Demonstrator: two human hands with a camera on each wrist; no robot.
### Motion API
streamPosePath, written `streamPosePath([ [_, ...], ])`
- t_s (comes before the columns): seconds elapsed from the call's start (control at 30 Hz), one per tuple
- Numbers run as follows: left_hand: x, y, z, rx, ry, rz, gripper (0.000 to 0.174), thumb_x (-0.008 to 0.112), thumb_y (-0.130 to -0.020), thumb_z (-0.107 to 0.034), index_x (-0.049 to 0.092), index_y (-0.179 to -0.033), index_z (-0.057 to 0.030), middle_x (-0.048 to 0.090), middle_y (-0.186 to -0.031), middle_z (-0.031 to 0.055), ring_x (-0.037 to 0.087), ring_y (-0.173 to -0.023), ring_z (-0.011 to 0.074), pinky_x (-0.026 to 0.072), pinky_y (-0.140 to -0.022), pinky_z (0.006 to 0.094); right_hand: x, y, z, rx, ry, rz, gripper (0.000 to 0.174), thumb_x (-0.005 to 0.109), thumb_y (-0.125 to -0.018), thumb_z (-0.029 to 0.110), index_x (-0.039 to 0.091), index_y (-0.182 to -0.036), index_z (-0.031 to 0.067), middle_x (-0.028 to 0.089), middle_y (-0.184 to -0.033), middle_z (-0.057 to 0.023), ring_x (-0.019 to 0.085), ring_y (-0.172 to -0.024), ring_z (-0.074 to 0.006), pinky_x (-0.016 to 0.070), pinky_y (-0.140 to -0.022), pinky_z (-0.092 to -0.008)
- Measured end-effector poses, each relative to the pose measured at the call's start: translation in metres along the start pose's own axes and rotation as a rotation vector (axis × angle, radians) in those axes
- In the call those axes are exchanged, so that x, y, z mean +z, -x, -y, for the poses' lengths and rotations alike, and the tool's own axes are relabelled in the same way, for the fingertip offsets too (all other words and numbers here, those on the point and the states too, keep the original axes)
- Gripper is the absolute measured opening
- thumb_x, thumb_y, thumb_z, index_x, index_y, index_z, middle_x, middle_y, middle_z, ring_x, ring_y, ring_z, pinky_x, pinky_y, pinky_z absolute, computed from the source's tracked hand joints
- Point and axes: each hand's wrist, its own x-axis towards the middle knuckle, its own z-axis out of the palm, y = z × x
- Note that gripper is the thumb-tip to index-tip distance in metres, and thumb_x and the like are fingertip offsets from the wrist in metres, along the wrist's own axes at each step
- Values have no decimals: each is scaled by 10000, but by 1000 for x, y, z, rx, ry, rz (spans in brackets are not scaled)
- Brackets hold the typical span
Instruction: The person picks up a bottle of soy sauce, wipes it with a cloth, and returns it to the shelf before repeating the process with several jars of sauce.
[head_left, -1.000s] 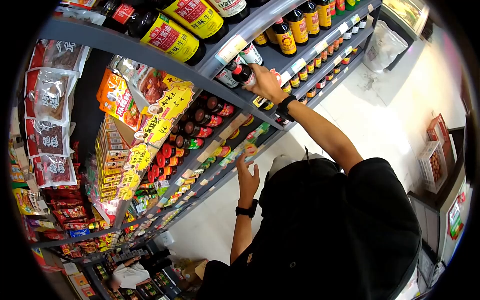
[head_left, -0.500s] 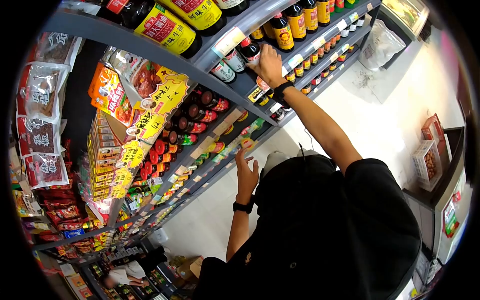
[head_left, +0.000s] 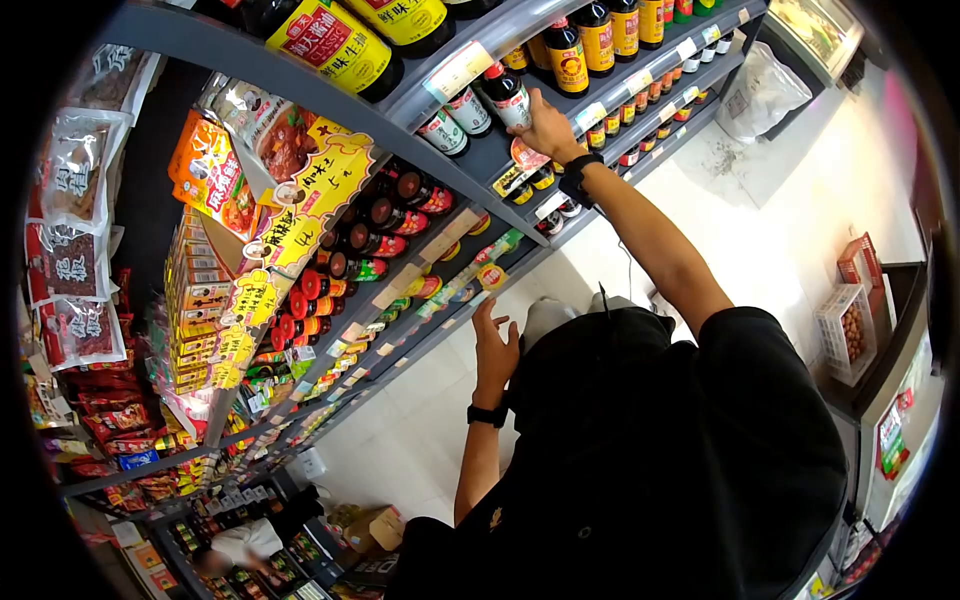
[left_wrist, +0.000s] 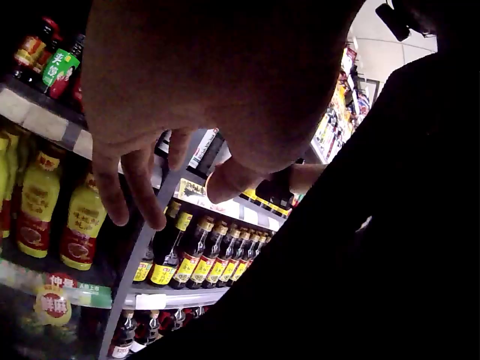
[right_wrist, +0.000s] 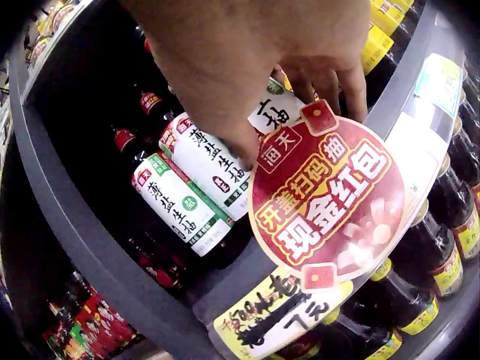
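Here, right grip (head_left: 548, 130) pinching one of three white-labelled bottles (head_left: 509, 102), left grip (head_left: 494, 358) spread

"现金红包" on round red sign (right_wrist: 330, 199)

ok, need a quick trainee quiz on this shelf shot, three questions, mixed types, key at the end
1. What does the right hand grip?
a) a boxed packet
b) a white-labelled bottle
c) a red-lidded jar

2. True or false: the left hand holds nothing.

3. Fill in the colour: the round tag in the right wrist view has a mostly ____ background.

Key: 1 b; 2 true; 3 red
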Motion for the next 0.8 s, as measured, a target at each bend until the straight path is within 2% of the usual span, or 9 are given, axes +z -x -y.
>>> streamPosePath([
  [0.3, -1, 7, 3, -51, 11, 38, 560, 600, -920, -27, 350, -1421, -34, 410, -1428, 189, 639, -1056, 268, 492, -920, 395, -1, 0, 4, 86, 21, 29, 762, 806, -757, 390, 370, -1282, 52, 619, -1140, -268, 635, -980, -472, 511, -843, -539],
  [0.43, -4, -9, 5, 5, 11, 50, 562, 602, -923, -32, 349, -1425, -34, 409, -1427, 197, 628, -1080, 272, 490, -923, 391, -5, 14, -6, -2, -35, -245, 788, 802, -785, 428, 397, -1285, -28, 618, -1208, -238, 653, -1022, -391, 523, -868, -466],
  [0.57, -14, -48, 1, 89, -90, -31, 572, 629, -882, -3, 372, -1393, -4, 419, -1403, 226, 554, -1177, 359, 448, -1004, 455, -60, 91, -46, 344, -287, -186, 612, 723, -882, 399, 441, -1278, 26, 696, -1023, -176, 696, -882, -316, 543, -764, -408],
  [0.6, -21, -62, -2, 177, -221, -90, 571, 637, -875, -9, 384, -1386, -7, 440, -1391, 226, 531, -1205, 367, 425, -1028, 463, -59, 123, -92, 427, -241, -164, 555, 693, -906, 399, 477, -1273, 43, 711, -965, -177, 707, -864, -321, 544, -738, -417],
  [0.67, -41, -94, -12, 260, -410, -197, 556, 648, -868, -26, 412, -1371, -12, 477, -1369, 222, 485, -1259, 381, 375, -1071, 480, -70, 216, -181, 596, 0, -60, 481, 635, -923, 393, 590, -1247, 41, 683, -1120, -229, 667, -1038, -375, 529, -856, -431],
  [0.7, -54, -113, -21, 265, -472, -252, 542, 651, -869, -37, 429, -1363, -15, 493, -1361, 218, 461, -1283, 386, 349, -1091, 489, -67, 287, -256, 775, 231, 140, 479, 611, -924, 403, 614, -1244, 47, 642, -1214, -237, 602, -1156, -377, 481, -963, -439],
  [0.73, -70, -135, -35, 313, -537, -302, 536, 667, -870, -71, 444, -1355, -13, 501, -1354, 219, 461, -1283, 390, 339, -1095, 499, -102, 346, -256, 798, 263, 425, 483, 592, -923, 421, 641, -1226, 49, 613, -1288, -207, 552, -1235, -350, 436, -1028, -436],
  [0.77, -84, -155, -47, 361, -601, -355, 533, 684, -872, -104, 460, -1346, -11, 509, -1347, 220, 460, -1284, 394, 328, -1098, 508, -112, 439, -320, 779, 409, 654, 384, 551, -942, 340, 687, -1142, 42, 649, -1242, -175, 596, -1174, -354, 472, -988, -443],
  [0.8, -93, -175, -50, 393, -645, -410, 563, 714, -862, -180, 473, -1340, -6, 516, -1336, 221, 461, -1279, 390, 325, -1095, 513, -115, 560, -400, 998, 384, 471, 301, 524, -938, 255, 724, -1059, 65, 696, -1145, -155, 652, -1086, -328, 516, -925, -428],
])
